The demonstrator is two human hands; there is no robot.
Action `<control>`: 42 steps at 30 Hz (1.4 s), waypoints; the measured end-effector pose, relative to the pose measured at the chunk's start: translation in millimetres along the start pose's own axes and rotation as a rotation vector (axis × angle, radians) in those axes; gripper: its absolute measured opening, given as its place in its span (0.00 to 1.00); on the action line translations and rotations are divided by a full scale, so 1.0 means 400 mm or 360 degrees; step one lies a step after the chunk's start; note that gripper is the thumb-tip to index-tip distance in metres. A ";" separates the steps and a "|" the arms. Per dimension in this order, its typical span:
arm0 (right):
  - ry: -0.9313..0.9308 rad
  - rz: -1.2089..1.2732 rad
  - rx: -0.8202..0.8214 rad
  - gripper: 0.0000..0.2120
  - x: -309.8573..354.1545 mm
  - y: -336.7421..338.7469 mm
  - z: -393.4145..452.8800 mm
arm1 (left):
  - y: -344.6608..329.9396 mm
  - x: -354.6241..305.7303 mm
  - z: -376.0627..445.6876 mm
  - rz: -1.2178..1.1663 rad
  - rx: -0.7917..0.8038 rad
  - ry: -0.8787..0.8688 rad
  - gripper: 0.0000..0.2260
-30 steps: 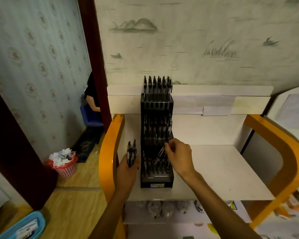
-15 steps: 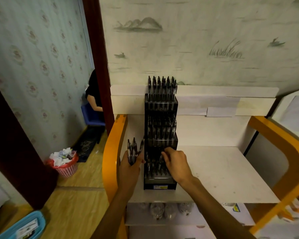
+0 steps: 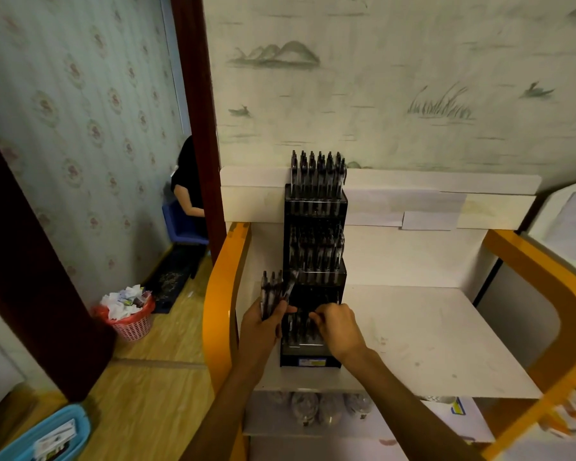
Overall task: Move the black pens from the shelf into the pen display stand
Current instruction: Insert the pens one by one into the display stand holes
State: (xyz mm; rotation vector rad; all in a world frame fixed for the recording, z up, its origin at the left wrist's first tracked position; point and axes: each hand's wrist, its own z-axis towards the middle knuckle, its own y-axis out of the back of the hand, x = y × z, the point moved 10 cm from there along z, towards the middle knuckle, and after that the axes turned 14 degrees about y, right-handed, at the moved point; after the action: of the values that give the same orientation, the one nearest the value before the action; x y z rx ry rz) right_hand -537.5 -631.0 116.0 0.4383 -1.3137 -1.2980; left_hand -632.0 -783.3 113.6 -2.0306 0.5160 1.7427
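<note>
1. The left hand [image 3: 261,324] grips a small bundle of black pens [image 3: 273,291] upright, fingers wrapped round the barrels, just left of the black tiered pen display stand [image 3: 315,281]. One pen in the bundle leans right, its tip close to the stand's middle tier.
2. The right hand [image 3: 338,327] is over the lowest tier with fingers curled in a pinch; it seems to be seating a pen, but I cannot tell whether a pen is actually between the fingertips.
3. The stand sits at the left edge of the white shelf [image 3: 429,334]. Its top and middle tiers look full; the bottom tier holds some pens, with room apparently left.
4. Risk, as I judge it: the tilted pen may slip from the loose bundle and fall past the orange side rail [image 3: 220,294] to the floor, because the left hand holds several smooth barrels at once.
5. Pressing down on the front tier could nudge the tall, narrow stand or tip it, given its place near the shelf edge.
6. The dark slots are hard to see, so a pen may jam against a neighbour.
</note>
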 end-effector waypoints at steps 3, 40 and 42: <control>-0.0046 -0.0084 -0.0012 0.10 -0.005 0.027 -0.002 | -0.012 0.004 -0.002 -0.0022 0.0035 0.0006 0.06; 0.0050 0.0200 -0.0355 0.15 -0.022 0.127 -0.021 | 0.030 -0.027 -0.008 0.0241 -0.0439 -0.0183 0.05; 0.0063 0.0196 -0.0320 0.14 -0.019 0.111 -0.018 | 0.026 -0.049 -0.015 0.0294 -0.0405 -0.0249 0.06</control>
State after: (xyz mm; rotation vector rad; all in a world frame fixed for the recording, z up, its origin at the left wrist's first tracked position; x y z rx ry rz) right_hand -509.9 -613.6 147.8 0.2378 -1.1459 -1.2959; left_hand -635.3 -795.3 132.9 -2.0433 0.4640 2.1540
